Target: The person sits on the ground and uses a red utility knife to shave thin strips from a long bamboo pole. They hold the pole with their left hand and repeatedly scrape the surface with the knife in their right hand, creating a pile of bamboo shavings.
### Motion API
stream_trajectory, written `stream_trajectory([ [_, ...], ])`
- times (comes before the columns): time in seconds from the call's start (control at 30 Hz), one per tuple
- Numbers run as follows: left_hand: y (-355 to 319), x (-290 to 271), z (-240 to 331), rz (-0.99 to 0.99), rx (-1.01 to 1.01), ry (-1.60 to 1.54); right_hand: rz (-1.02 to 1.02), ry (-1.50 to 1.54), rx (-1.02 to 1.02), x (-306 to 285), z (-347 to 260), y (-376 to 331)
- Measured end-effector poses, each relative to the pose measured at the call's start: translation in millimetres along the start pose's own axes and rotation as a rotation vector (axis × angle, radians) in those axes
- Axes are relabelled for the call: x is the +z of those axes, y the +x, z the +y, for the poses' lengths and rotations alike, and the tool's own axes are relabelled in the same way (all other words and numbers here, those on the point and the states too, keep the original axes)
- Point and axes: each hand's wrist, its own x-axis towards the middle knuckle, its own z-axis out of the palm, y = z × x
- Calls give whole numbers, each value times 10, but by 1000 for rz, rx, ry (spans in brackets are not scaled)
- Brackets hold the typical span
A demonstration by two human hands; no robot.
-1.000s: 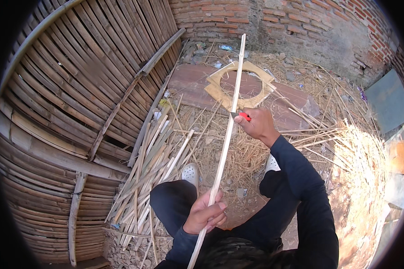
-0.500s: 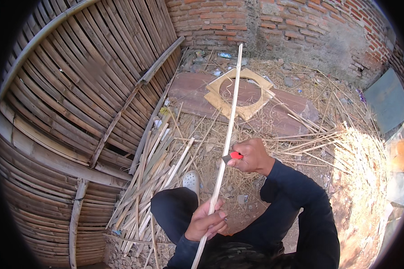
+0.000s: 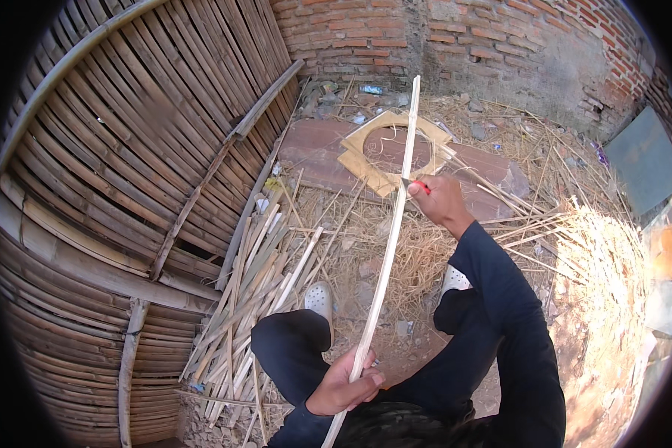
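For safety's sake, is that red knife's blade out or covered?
Out: its dark blade pokes bare from the right hand, at the pale strip.

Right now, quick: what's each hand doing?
Left hand: closed around the pale strip.
Right hand: closed on a red-handled knife, blade against the strip.

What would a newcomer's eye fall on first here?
Probably the long pale strip rising through the middle, gripped low by the left hand, with a red-handled blade against it in the right hand. Beyond, a tan board with a round hole lies on a brown panel; loose strips lie heaped at left.
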Motion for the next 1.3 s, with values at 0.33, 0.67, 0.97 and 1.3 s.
stream_trajectory([
  [0.33,-275,109,-282,-100,-68,339,387,-140,624,-402,1533,-86],
  [0.67,168,-197,141,258,146,314,-377,176,-191,-78,-992,-724],
  [0.97,167,-62,216,189,165,291,-216,61,-168,74,-901,-620],
  [1.3,92,9,223,250,76,362,-149,3,-37,101,-749,-424],
])
